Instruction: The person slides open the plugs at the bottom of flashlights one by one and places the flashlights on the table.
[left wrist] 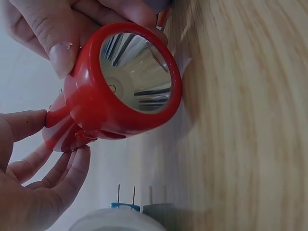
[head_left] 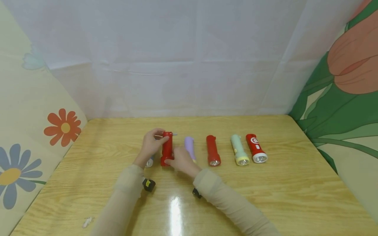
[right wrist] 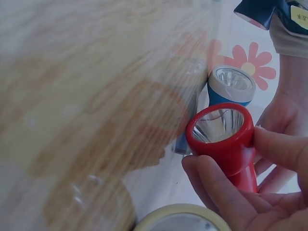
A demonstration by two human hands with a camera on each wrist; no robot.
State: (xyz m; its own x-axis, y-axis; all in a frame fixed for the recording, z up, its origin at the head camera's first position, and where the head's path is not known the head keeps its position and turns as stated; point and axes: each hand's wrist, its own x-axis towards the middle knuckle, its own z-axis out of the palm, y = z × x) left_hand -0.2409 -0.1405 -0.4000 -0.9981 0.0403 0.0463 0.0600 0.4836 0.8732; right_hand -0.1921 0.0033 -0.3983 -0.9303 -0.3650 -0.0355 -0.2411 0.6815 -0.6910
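Note:
My left hand [head_left: 152,144] holds a red flashlight [head_left: 167,147] by its far end, thumb on one side and fingers on the other. At the near end, my right hand [head_left: 183,160] pinches the wide lamp head between thumb and fingers. The left wrist view shows the clear lens and silver reflector [left wrist: 137,72] facing the camera, close over the table. Light-coloured prongs [head_left: 175,134] stick out sideways at the far end in the head view. Partly hidden behind my left hand lies a blue flashlight [right wrist: 232,86] with a white rim.
To the right lie a purple flashlight [head_left: 190,147], partly covered by my right hand, another red one [head_left: 212,149], a mint green one [head_left: 238,149] and a red-and-white one [head_left: 256,147]. A small whitish scrap [head_left: 87,222] lies at the front left of the wooden table [head_left: 280,193].

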